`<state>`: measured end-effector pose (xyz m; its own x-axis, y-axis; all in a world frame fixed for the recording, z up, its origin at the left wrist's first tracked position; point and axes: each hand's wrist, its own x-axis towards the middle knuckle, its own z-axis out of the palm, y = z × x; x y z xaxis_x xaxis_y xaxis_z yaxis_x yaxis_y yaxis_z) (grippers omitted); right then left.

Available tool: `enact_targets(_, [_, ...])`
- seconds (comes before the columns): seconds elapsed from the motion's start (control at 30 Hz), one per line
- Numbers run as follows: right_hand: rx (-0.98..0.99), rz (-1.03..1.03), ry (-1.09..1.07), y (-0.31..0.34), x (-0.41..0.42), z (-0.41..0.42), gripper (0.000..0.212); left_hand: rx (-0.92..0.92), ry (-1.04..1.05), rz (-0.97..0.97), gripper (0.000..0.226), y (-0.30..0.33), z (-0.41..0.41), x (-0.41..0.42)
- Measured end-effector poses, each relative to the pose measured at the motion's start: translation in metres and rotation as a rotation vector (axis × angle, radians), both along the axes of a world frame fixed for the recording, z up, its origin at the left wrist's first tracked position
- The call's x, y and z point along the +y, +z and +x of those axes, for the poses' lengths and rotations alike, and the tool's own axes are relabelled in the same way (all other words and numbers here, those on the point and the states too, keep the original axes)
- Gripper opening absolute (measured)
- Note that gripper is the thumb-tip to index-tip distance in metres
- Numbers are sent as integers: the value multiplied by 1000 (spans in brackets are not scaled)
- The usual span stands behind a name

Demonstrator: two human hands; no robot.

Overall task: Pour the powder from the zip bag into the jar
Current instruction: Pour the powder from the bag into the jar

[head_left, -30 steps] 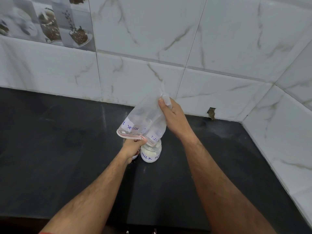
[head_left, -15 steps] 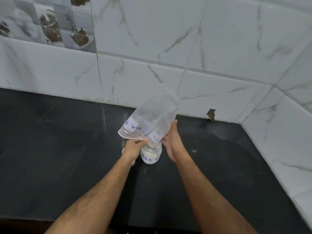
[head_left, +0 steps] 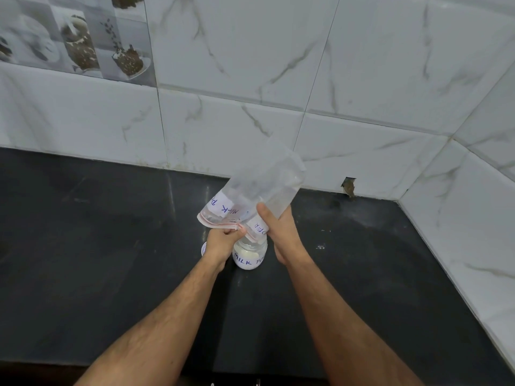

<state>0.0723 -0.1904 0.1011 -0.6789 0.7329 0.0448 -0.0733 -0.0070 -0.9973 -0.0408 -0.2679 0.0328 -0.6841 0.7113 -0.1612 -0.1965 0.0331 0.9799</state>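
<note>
A clear zip bag (head_left: 259, 188) with a pink zip strip and a white label is held upside down, its mouth over a small glass jar (head_left: 250, 254) labelled "MILK PO…" that holds white powder. My left hand (head_left: 223, 243) pinches the zip edge just above the jar's mouth. My right hand (head_left: 280, 232) grips the bag's right side, thumb pressed on its front. The upturned bag looks nearly empty. The jar stands on the black counter (head_left: 111, 246).
A white round lid (head_left: 204, 248) peeks out left of my left hand on the counter. White marble tiles form the back wall and a right side wall that meet in a corner. A small chipped hole (head_left: 349, 186) sits at the tile base. Faint powder specks lie right of the jar.
My right hand let go of the bag's upper corner, dropped beside the jar, and now grips the bag lower down. The left hand stays pinching the zip edge.
</note>
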Motion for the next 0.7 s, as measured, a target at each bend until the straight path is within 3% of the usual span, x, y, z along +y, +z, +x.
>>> enact_targets(0.13, [-9,-16,4,-4,2,-2,61,8,-2,22,22,2,-1,0])
enact_targets(0.23, [32,-9,-123,-5,6,3,30,-15,9,45,26,1,-2,0])
enact_targets(0.3, [44,-33,-125,-3,10,8,20,-19,16,-8,14,-2,-4,1])
enact_targets(0.43, [-5,-45,-110,-2,11,10,15,-5,2,-70,14,-8,-7,1])
enact_targets(0.6, [59,76,-159,3,9,5,30,54,-2,-90,13,-5,-3,1])
enact_targets(0.7, [44,21,-252,2,14,1,26,119,-6,-117,18,-4,-5,1])
